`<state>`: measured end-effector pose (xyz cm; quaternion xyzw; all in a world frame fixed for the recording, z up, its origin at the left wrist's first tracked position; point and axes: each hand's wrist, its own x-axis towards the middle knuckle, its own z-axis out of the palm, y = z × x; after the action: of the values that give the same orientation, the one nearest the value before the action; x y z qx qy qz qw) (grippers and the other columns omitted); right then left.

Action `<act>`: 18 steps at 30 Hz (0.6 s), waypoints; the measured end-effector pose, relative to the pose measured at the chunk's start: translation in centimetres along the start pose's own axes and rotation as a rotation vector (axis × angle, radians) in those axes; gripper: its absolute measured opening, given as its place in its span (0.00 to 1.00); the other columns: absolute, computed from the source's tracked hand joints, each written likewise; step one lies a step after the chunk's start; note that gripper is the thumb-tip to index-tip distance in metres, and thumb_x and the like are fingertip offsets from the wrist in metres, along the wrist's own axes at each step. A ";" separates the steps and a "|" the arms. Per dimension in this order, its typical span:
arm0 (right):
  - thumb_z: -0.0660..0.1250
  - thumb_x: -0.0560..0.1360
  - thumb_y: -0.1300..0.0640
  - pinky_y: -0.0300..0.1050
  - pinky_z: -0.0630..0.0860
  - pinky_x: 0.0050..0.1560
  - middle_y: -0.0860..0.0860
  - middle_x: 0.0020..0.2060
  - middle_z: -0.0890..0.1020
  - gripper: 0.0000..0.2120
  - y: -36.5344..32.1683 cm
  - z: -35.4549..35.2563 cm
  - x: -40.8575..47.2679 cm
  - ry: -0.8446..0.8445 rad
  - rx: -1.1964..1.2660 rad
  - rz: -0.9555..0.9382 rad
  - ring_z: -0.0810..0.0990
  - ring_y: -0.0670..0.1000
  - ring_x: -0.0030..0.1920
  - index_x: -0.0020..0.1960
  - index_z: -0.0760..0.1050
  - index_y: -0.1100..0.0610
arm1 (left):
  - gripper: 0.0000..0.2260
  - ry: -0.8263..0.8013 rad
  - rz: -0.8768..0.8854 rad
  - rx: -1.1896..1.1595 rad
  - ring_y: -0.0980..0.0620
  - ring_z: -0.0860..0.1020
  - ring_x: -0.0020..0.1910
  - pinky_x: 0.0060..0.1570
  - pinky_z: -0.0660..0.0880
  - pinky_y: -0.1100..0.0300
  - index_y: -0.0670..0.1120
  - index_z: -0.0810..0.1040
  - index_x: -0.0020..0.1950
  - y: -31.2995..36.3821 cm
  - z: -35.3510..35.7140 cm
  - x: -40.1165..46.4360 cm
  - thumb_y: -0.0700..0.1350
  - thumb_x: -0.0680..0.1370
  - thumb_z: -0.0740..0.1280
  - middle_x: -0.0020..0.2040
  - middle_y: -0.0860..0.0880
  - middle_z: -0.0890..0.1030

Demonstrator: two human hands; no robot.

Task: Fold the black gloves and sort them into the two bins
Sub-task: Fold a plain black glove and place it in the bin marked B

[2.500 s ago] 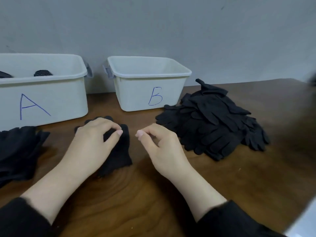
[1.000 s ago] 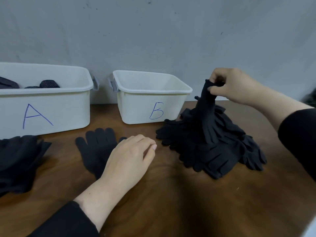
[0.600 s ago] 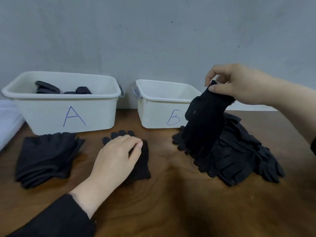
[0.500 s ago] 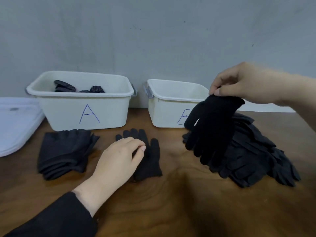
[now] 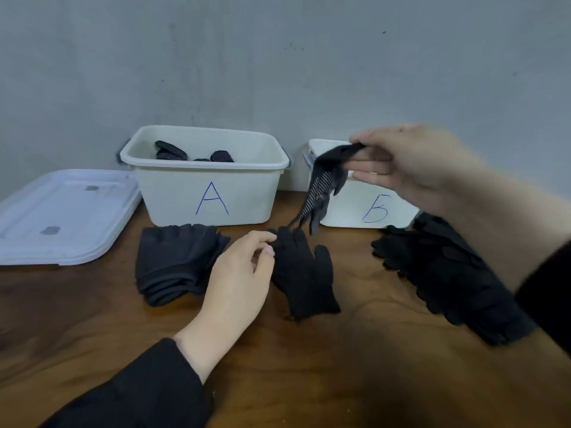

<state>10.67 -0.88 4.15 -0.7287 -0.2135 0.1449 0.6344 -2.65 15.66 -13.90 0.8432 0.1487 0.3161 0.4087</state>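
A black glove (image 5: 304,278) lies flat on the wooden table, fingers pointing away from me. My left hand (image 5: 241,276) rests at its left edge, fingertips touching the glove's fingers. My right hand (image 5: 414,162) holds a second black glove (image 5: 324,183) by its cuff in the air in front of bin B (image 5: 367,205); it dangles with dotted fingers hanging down above the flat glove. Bin A (image 5: 204,186) holds several folded dotted gloves. A loose pile of black gloves (image 5: 448,273) lies at the right.
A neat stack of black gloves (image 5: 176,261) lies in front of bin A, left of my left hand. White bin lids (image 5: 61,214) lie at the far left. A grey wall stands right behind the bins.
My right hand lifted a glove off the right pile and carried it left, toward the flat glove. My left hand stayed on the flat glove. The view shifted left.
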 end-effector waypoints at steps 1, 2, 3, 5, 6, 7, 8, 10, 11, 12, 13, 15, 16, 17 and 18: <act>0.66 0.81 0.60 0.46 0.82 0.55 0.59 0.49 0.87 0.12 0.4 0.6 0.1 0.024 0.093 -0.031 0.87 0.55 0.52 0.61 0.77 0.65 | 0.10 0.015 0.000 -0.016 0.66 0.75 0.49 0.46 0.70 0.75 0.55 0.78 0.61 0.1 -0.1 0.0 0.46 0.82 0.62 0.50 0.60 0.80; 0.65 0.82 0.60 0.47 0.82 0.56 0.59 0.50 0.87 0.11 1.0 0.9 0.1 0.052 0.177 -0.060 0.87 0.55 0.52 0.61 0.77 0.65 | 0.10 0.023 0.004 -0.027 0.65 0.75 0.49 0.45 0.70 0.75 0.55 0.78 0.61 0.2 -0.1 0.1 0.46 0.82 0.62 0.50 0.60 0.80; 0.64 0.82 0.60 0.47 0.81 0.57 0.58 0.50 0.87 0.10 1.7 1.3 -0.1 0.081 0.245 -0.084 0.87 0.54 0.53 0.61 0.77 0.64 | 0.10 0.027 0.007 -0.033 0.65 0.76 0.48 0.44 0.70 0.75 0.55 0.78 0.61 0.3 -0.2 0.1 0.46 0.82 0.62 0.50 0.60 0.80; 0.63 0.83 0.61 0.48 0.81 0.59 0.57 0.53 0.86 0.09 4.1 2.0 -1.5 0.132 0.324 -0.082 0.86 0.53 0.55 0.60 0.79 0.61 | 0.10 0.025 0.005 -0.034 0.65 0.75 0.49 0.44 0.70 0.76 0.55 0.78 0.60 0.2 -0.2 0.2 0.46 0.82 0.62 0.50 0.60 0.79; 0.62 0.83 0.61 0.48 0.81 0.58 0.57 0.53 0.86 0.09 5.7 2.5 -2.7 0.145 0.323 -0.050 0.86 0.52 0.55 0.59 0.80 0.59 | 0.10 0.024 0.003 -0.031 0.66 0.75 0.49 0.44 0.70 0.76 0.55 0.78 0.60 0.1 -0.2 0.2 0.46 0.82 0.61 0.50 0.60 0.79; 0.62 0.83 0.61 0.48 0.81 0.57 0.56 0.53 0.87 0.09 7.5 2.9 -4.1 0.142 0.291 -0.004 0.86 0.52 0.54 0.58 0.80 0.58 | 0.10 0.023 0.001 -0.033 0.65 0.75 0.49 0.44 0.70 0.76 0.55 0.78 0.60 0.0 -0.1 0.2 0.45 0.82 0.61 0.50 0.60 0.79; 0.63 0.83 0.60 0.47 0.81 0.55 0.56 0.51 0.87 0.09 9.3 3.2 -5.6 0.129 0.211 0.042 0.87 0.52 0.52 0.59 0.81 0.57 | 0.10 0.022 0.001 -0.038 0.65 0.76 0.49 0.45 0.70 0.76 0.54 0.78 0.59 -0.1 -0.1 0.2 0.45 0.82 0.61 0.49 0.60 0.79; 0.64 0.83 0.57 0.44 0.80 0.49 0.51 0.44 0.88 0.09 12.5 3.2 -8.3 0.071 -0.097 0.091 0.86 0.51 0.46 0.60 0.81 0.53 | 0.10 0.021 0.001 -0.044 0.63 0.76 0.48 0.46 0.70 0.75 0.54 0.79 0.59 -0.1 -0.1 0.3 0.44 0.82 0.61 0.49 0.60 0.79; 0.64 0.83 0.54 0.40 0.79 0.46 0.46 0.40 0.87 0.09 13.6 2.9 -9.2 0.028 -0.299 0.070 0.85 0.46 0.42 0.58 0.81 0.48 | 0.10 0.020 0.004 -0.038 0.63 0.76 0.48 0.47 0.70 0.74 0.54 0.79 0.58 -0.1 -0.1 0.4 0.44 0.82 0.61 0.49 0.60 0.79; 0.63 0.82 0.50 0.34 0.77 0.43 0.43 0.38 0.86 0.08 14.4 2.6 -9.5 -0.007 -0.485 0.022 0.83 0.42 0.41 0.56 0.81 0.43 | 0.10 0.015 0.006 -0.023 0.63 0.76 0.49 0.48 0.71 0.72 0.54 0.79 0.59 -0.2 -0.1 0.5 0.44 0.82 0.61 0.49 0.60 0.79; 0.63 0.82 0.46 0.29 0.75 0.42 0.40 0.38 0.84 0.07 14.7 2.2 -9.6 -0.017 -0.625 -0.025 0.82 0.38 0.43 0.55 0.80 0.39 | 0.10 0.002 0.007 0.000 0.63 0.76 0.50 0.50 0.72 0.71 0.54 0.79 0.59 -0.3 0.0 0.6 0.45 0.82 0.61 0.50 0.61 0.79; 0.64 0.80 0.44 0.23 0.73 0.43 0.36 0.41 0.83 0.07 14.6 1.8 -9.2 0.006 -0.741 -0.112 0.78 0.31 0.49 0.54 0.79 0.36 | 0.10 -0.053 0.011 0.074 0.62 0.76 0.50 0.51 0.73 0.69 0.54 0.78 0.61 -0.6 0.2 0.7 0.46 0.82 0.61 0.50 0.60 0.78; 0.65 0.80 0.45 0.24 0.73 0.45 0.36 0.43 0.83 0.06 14.8 1.6 -8.6 0.024 -0.761 -0.164 0.77 0.31 0.50 0.54 0.80 0.38 | 0.11 -0.091 0.017 0.126 0.61 0.76 0.51 0.53 0.74 0.67 0.54 0.78 0.62 -0.8 0.3 0.7 0.47 0.82 0.61 0.51 0.59 0.77; 0.66 0.80 0.47 0.27 0.74 0.46 0.37 0.44 0.82 0.06 15.1 1.4 -8.0 0.032 -0.772 -0.214 0.78 0.34 0.50 0.53 0.81 0.40 | 0.12 -0.131 0.028 0.189 0.60 0.75 0.52 0.56 0.74 0.63 0.54 0.78 0.63 -1.0 0.4 0.6 0.48 0.82 0.61 0.53 0.59 0.77; 0.66 0.80 0.47 0.31 0.76 0.49 0.37 0.46 0.81 0.07 15.5 1.2 -7.4 0.020 -0.783 -0.252 0.79 0.36 0.49 0.54 0.82 0.43 | 0.13 -0.167 0.039 0.259 0.59 0.75 0.55 0.59 0.74 0.57 0.54 0.77 0.65 -1.1 0.6 0.6 0.49 0.82 0.60 0.56 0.58 0.77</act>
<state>5.63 -5.10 -11.76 -0.8845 -0.3339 -0.0331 0.3240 -1.85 16.30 -14.78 0.9149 0.1372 0.2311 0.3013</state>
